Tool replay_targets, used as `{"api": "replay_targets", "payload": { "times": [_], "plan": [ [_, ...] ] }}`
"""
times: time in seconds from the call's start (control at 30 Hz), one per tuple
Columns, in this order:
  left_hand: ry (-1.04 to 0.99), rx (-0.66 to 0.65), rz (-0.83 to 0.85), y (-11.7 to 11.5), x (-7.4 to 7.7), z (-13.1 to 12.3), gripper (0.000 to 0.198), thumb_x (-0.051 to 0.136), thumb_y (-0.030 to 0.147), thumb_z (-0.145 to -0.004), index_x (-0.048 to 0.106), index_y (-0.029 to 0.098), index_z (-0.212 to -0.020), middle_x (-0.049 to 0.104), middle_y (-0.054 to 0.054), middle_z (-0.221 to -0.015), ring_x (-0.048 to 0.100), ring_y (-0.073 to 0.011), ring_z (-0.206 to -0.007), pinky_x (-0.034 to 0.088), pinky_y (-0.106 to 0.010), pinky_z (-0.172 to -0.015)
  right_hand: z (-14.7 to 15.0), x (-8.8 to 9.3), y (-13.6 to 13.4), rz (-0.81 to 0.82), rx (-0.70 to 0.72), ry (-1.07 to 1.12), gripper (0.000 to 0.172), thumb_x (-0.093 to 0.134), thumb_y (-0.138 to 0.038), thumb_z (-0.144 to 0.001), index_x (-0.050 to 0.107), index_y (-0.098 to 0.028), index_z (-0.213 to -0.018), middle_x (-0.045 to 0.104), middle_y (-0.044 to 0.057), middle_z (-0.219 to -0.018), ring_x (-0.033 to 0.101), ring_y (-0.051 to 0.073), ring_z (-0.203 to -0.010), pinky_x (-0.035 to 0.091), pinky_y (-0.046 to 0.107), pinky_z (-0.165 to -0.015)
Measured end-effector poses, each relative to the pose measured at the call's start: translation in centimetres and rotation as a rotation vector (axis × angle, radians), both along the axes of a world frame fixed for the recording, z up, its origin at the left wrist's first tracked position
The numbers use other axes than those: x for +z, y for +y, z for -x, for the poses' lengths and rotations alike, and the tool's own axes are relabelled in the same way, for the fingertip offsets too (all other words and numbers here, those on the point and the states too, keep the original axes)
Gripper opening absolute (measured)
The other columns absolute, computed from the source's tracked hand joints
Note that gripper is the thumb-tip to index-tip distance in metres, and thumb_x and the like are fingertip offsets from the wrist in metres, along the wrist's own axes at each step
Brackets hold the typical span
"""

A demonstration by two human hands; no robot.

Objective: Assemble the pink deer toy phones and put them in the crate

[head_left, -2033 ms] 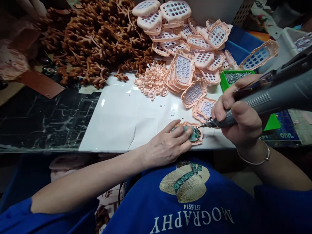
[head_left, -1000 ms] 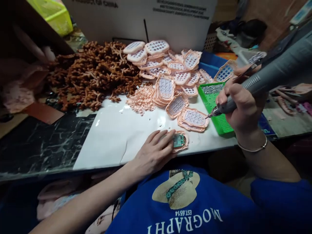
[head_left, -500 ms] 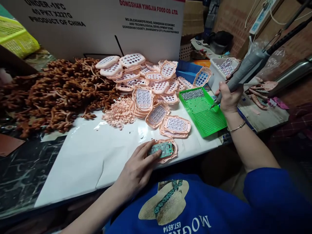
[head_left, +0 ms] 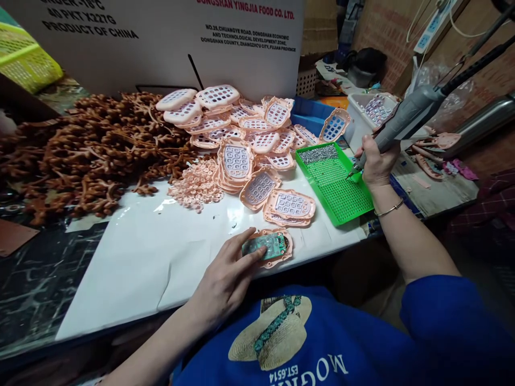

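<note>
My left hand (head_left: 225, 276) presses down on a pink shell holding a green circuit board (head_left: 269, 246), near the front edge of the white sheet (head_left: 161, 252). Its fingers lie over the board's left end. My right hand (head_left: 376, 161) grips a grey electric screwdriver (head_left: 402, 122); the bit touches the right side of the green tray (head_left: 336, 185). Small silver screws (head_left: 319, 155) are piled at the tray's far end.
A heap of pink keypad shells (head_left: 249, 134) and small pink rings (head_left: 197, 185) lies behind the board. Brown plastic sprues (head_left: 92, 145) are piled at left. A white cardboard box (head_left: 169, 37) stands at the back, a white bin (head_left: 374, 110) of parts to the right.
My right hand carried the screwdriver from the board over to the green tray. The view rose and widened. My left hand has stayed on the board.
</note>
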State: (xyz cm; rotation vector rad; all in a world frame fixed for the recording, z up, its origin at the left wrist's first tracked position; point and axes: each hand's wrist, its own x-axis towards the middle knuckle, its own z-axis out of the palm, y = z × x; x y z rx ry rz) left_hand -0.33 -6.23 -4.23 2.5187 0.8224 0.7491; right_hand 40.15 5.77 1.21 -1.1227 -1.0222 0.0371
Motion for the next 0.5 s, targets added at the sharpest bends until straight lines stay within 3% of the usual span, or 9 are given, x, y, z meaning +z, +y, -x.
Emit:
{"api": "replay_targets", "payload": {
  "times": [0.17,0.5],
  "plan": [
    [-0.030,-0.002,0.006,-0.02,0.34,-0.24,0.044,0.046,0.009,-0.094,0.055,0.026,-0.134,0.050,-0.012,-0.142,0.050,-0.0270,-0.132,0.051,-0.045,-0.105,-0.24,-0.02,0.12,0.024,-0.010,-0.004,0.037,0.069,-0.053,-0.071,0.047,-0.029,-0.089,0.051,-0.008,-0.060,0.053,0.014,-0.042,0.050,0.035,-0.049],
    [-0.074,-0.037,-0.021,0.35,0.99,-0.62,0.038,0.049,0.008,-0.094,0.057,0.024,-0.128,0.056,-0.012,-0.131,0.054,-0.0243,-0.126,0.053,-0.041,-0.102,-0.26,0.18,0.26,0.019,-0.031,0.029,0.037,0.072,-0.050,-0.068,0.047,-0.029,-0.087,0.054,-0.008,-0.063,0.051,0.014,-0.042,0.047,0.035,-0.048]
  ]
}}
